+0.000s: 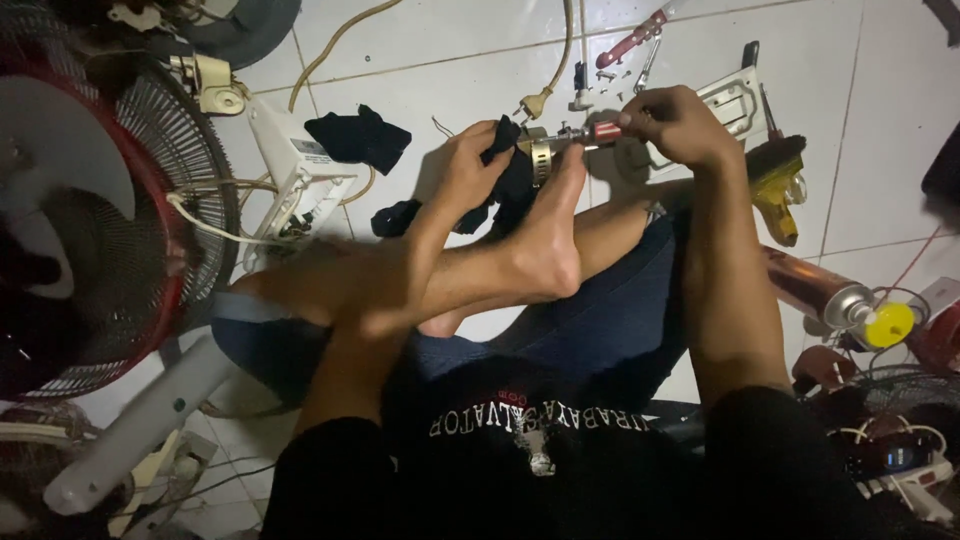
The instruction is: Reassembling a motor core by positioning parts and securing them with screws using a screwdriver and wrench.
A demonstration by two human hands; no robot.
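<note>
I sit on a white tiled floor with my legs crossed. My left hand [468, 168] grips a black cloth [510, 180] wrapped around a small metal fan motor part [541, 153], which rests against my raised foot [550, 235]. My right hand [676, 122] is closed on a red-handled screwdriver [600, 131] whose tip points left into the metal part.
A red-rimmed fan with wire grille [110, 220] lies at left beside a white fan housing [295, 165] and a fan stand [140, 425]. Another black cloth [358, 137], a plug with cable [535, 103], a yellow-handled brush [778, 190], a spray can [835, 298] and loose tools surround me.
</note>
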